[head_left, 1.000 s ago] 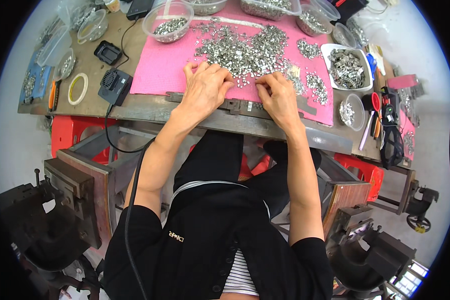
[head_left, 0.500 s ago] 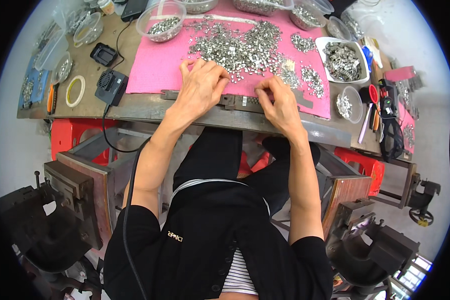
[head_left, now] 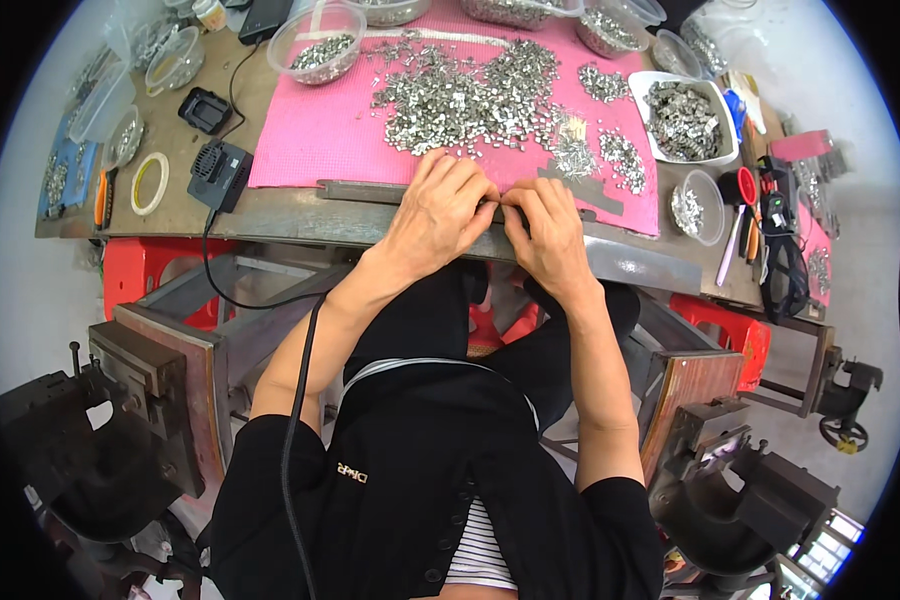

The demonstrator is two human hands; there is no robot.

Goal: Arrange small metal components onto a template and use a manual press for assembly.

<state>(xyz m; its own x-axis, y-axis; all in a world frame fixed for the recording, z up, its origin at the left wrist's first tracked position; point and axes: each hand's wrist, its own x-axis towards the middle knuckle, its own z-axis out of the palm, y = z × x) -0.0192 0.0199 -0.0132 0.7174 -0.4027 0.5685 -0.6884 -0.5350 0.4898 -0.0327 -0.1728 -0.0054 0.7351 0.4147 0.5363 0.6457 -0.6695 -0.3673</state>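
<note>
My left hand (head_left: 438, 212) and my right hand (head_left: 547, 232) meet at the table's front edge, thumbs and fingertips pinched and almost touching. Whatever small thing lies between the fingertips is too small and covered to make out. Under them runs a long dark metal bar (head_left: 362, 192), its middle hidden by my hands. Beyond the fingers, a wide heap of small silvery metal pieces (head_left: 470, 100) is spread on the pink mat (head_left: 300, 140). To the right of the heap lies a little pile of thin pins (head_left: 574, 157), with a flat grey metal strip (head_left: 600, 195) nearer me.
A white tub (head_left: 732, 140) and a round clear cup (head_left: 698, 208) of metal parts stand at right. Left are a black charger-like box (head_left: 220, 175), a tape roll (head_left: 151, 184) and a clear bowl (head_left: 317, 50). A black cable (head_left: 292, 440) crosses my left arm.
My left hand has moved right and my right hand slightly left, so their fingertips come together over the bar. The bar's middle, seen before, is now covered.
</note>
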